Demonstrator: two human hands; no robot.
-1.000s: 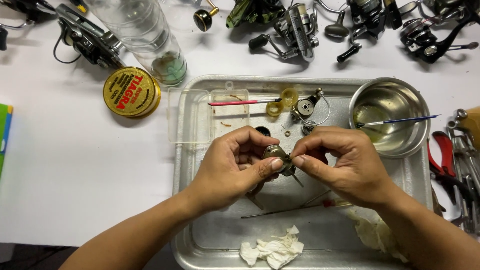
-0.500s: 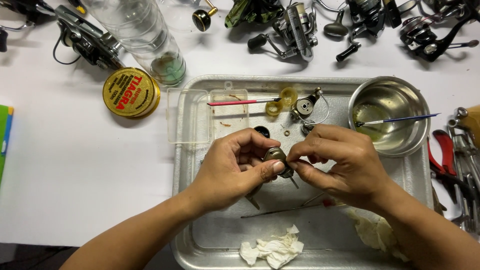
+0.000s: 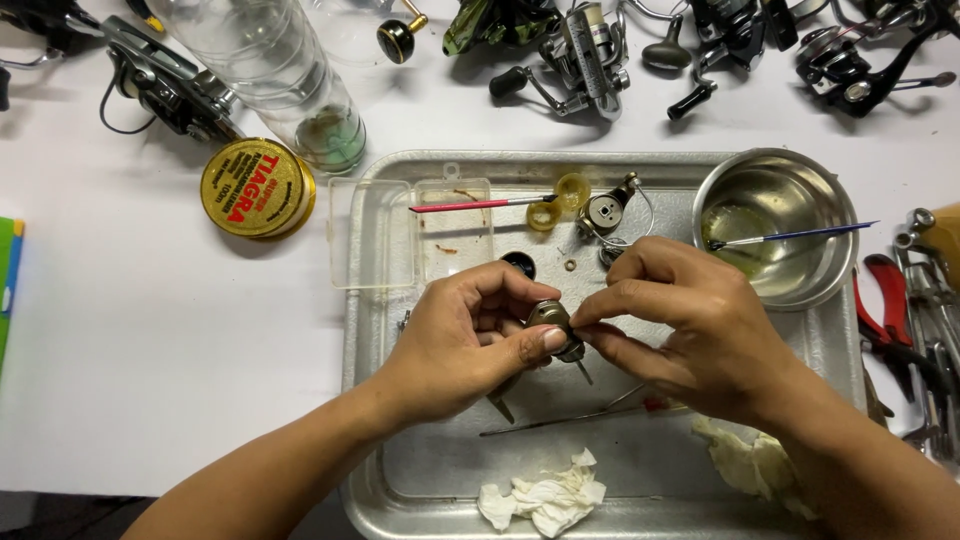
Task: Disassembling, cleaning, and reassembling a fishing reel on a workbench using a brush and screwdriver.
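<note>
A small grey-brown reel part (image 3: pixel 550 322) is pinched between the left hand (image 3: pixel 462 340) and the right hand (image 3: pixel 700 330), its pin pointing down-right over the metal tray (image 3: pixel 400 480).

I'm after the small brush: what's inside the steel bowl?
The steel bowl holds a shallow pool of yellowish liquid. A thin blue-handled brush lies across it, tip in the liquid. The right hand hides the bowl's near-left rim.
</note>
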